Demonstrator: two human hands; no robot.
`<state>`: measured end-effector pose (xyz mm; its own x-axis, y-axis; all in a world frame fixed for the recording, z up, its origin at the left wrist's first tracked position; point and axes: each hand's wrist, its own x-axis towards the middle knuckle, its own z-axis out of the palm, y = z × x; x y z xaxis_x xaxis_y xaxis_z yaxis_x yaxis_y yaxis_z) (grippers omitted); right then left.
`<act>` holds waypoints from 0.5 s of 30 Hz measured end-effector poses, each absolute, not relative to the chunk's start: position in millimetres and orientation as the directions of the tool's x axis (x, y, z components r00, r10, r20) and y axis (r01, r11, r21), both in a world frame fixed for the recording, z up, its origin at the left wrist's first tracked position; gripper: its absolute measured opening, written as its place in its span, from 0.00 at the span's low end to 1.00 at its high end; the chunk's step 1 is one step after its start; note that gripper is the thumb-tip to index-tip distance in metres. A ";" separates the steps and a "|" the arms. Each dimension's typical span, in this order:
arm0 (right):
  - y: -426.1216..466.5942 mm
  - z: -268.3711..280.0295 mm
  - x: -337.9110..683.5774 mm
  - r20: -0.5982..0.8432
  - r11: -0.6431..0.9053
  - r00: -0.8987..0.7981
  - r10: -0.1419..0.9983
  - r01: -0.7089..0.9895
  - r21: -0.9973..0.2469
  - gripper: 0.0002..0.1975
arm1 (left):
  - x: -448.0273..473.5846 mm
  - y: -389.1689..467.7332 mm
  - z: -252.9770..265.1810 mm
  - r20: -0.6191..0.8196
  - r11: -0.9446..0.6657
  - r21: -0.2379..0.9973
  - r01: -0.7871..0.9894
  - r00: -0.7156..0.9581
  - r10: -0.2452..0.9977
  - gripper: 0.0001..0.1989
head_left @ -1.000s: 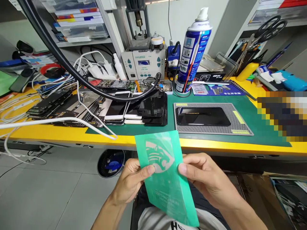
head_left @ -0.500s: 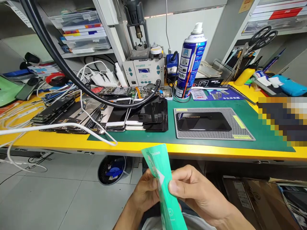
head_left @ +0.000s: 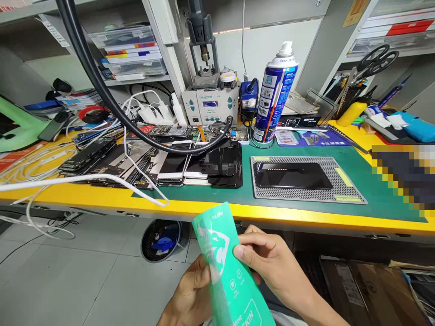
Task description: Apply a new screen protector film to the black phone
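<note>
A green film sheet (head_left: 234, 280) with white print, including "CLEAR" and "SKIN", is held up in front of the bench edge. Its left part looks glossy and see-through. My left hand (head_left: 193, 283) grips the left edge between thumb and fingers. At the right edge, my right hand (head_left: 268, 256) pinches the sheet with thumb and forefinger. Beyond, a black phone (head_left: 292, 175) lies screen up on a grey perforated pad (head_left: 343, 192), apart from both hands. The sheet's lower end runs out of the picture.
Stacked phones and screens (head_left: 217, 167) fill the bench's middle left. A blue spray can (head_left: 275, 95) stands behind the green mat (head_left: 384, 199). A thick black cable (head_left: 102, 90) arches overhead, and a white cable (head_left: 112, 179) crosses the front. Below stands a waste bin (head_left: 149, 240).
The green sheet has turned its printed face more toward me, showing more lettering. Both hands still hold it, the left slightly lower. The whole view has shifted a little.
</note>
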<state>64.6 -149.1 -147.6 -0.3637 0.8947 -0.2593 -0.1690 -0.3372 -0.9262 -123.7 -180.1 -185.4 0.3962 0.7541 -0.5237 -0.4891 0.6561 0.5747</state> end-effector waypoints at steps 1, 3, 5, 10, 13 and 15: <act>-149.2 -148.9 62.3 -0.266 -0.345 -0.368 0.891 -0.168 -0.924 0.16 | -125.3 -181.9 -181.7 -0.520 0.656 0.561 -0.505 0.402 0.754 0.30; -149.6 -149.4 58.8 -0.287 -0.365 -0.359 0.888 -0.172 -0.915 0.17 | -128.3 -185.5 -174.8 -0.526 0.648 0.548 -0.529 0.383 0.759 0.27; -150.7 -146.7 58.5 -0.278 -0.318 -0.256 0.926 -0.133 -0.939 0.17 | -131.3 -189.1 -168.4 -0.549 0.630 0.555 -0.543 0.330 0.768 0.23; -157.2 -132.3 71.0 -0.194 -0.194 -0.129 0.972 0.015 -0.981 0.18 | -138.2 -197.8 -156.9 -0.652 0.605 0.575 -0.550 0.138 0.745 0.15; -159.5 -126.5 75.6 -0.224 -0.231 -0.233 0.946 -0.004 -0.973 0.18 | -138.3 -202.3 -151.9 -0.706 0.618 0.590 -0.520 0.040 0.707 0.16; -159.6 -126.1 74.7 -0.248 -0.259 -0.242 0.938 -0.014 -0.966 0.17 | -136.5 -205.1 -148.7 -0.731 0.639 0.605 -0.476 -0.013 0.683 0.19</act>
<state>74.7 -159.6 -126.1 -0.2423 0.9379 -0.2481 -0.0135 -0.2590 -0.9658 -136.5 -205.1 -148.7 -0.0126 0.6825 -0.7308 -0.4758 0.6387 0.6047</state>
